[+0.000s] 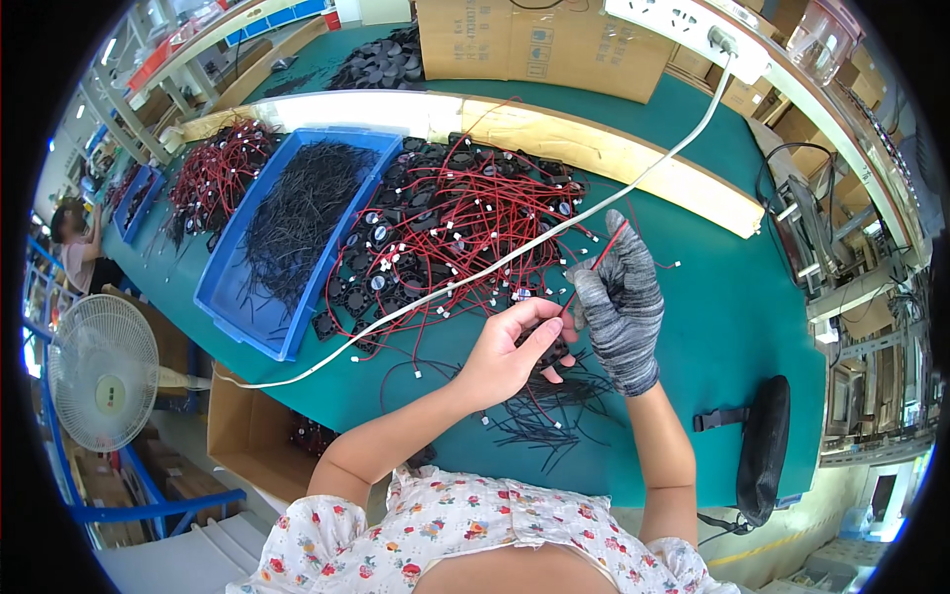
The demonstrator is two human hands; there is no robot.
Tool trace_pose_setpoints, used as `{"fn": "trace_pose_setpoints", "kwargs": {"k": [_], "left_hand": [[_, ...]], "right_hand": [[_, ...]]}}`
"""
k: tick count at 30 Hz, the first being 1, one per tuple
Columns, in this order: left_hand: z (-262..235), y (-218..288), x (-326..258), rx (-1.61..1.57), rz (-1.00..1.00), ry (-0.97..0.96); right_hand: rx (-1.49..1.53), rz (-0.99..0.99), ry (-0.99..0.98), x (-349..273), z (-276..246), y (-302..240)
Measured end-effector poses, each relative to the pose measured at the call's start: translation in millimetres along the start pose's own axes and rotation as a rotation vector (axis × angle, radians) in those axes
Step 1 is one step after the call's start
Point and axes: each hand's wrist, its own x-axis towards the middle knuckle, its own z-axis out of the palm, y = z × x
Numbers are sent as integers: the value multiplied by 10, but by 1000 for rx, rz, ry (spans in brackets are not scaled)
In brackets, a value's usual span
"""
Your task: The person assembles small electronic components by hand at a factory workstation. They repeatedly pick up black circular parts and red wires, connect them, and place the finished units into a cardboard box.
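My bare left hand [507,354] is closed around a small black fan [556,358], mostly hidden behind the fingers. My right hand [629,307], in a grey striped glove, pinches a red wire [611,245] that rises past its fingertips. The two hands almost meet, and a dark strand runs between them. Below them, thin black tubes [549,421] lie loose on the green table [712,346]. Just beyond my hands spreads a heap of small black fans [381,257] with red wires and white connectors. A blue tray [242,332] full of black tubes [312,203] stands to its left.
A white power cord [435,294] crosses above the fan heap from a socket strip [683,22]. A black pouch [764,450] lies at the right edge. Behind are a long pale board [614,158] and a cardboard box [534,45]. A standing fan [104,371] and another person [79,243] are left.
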Motion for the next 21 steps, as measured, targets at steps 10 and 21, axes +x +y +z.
{"fn": "trace_pose_setpoints", "kwargs": {"k": [10,21], "left_hand": [[15,-21,-19,3,-65,121],[-56,-39,26,34,105,295]], "right_hand": [[251,222,111,110,-227,-42],[53,433,-226,-39,-17,33]]}}
